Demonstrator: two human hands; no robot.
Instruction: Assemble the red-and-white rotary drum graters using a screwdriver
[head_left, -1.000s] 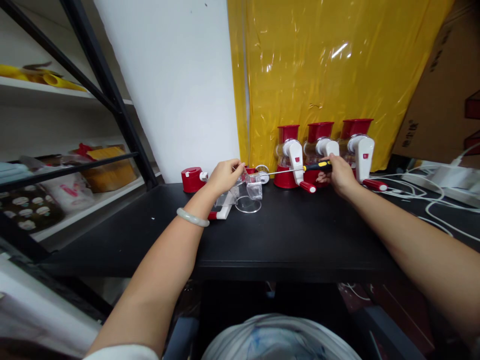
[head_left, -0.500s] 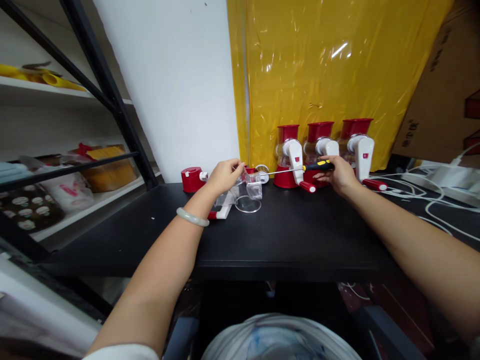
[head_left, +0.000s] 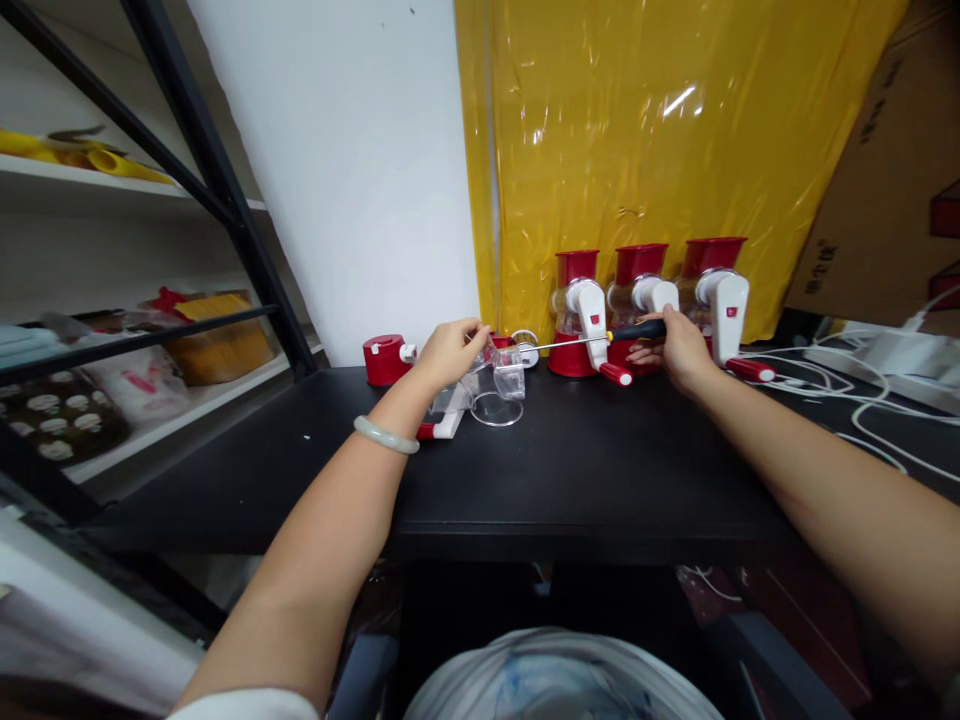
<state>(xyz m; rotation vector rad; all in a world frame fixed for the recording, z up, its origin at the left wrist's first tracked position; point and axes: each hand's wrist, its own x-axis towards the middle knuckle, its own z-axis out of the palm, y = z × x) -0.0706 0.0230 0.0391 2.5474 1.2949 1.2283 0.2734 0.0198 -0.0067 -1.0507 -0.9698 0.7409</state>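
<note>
Left of centre, a red base (head_left: 385, 360) sits on the worktop (head_left: 585, 480). Beside it, the left hand (head_left: 452, 350) has its fingers closed on the clear plastic housing (head_left: 491, 382), mid-frame, though the exact pinch is hidden; a white crank (head_left: 450, 413) lies under that wrist. The screwdriver (head_left: 634, 332) runs nearly level from the housing to the right hand (head_left: 681, 350), whose fingers grip the handle's end, some loosely extended. Driver work on a fastener seems in hand; turning calls for a steady housing and an aligned shaft. Whether the tip is seated, I cannot tell.
</note>
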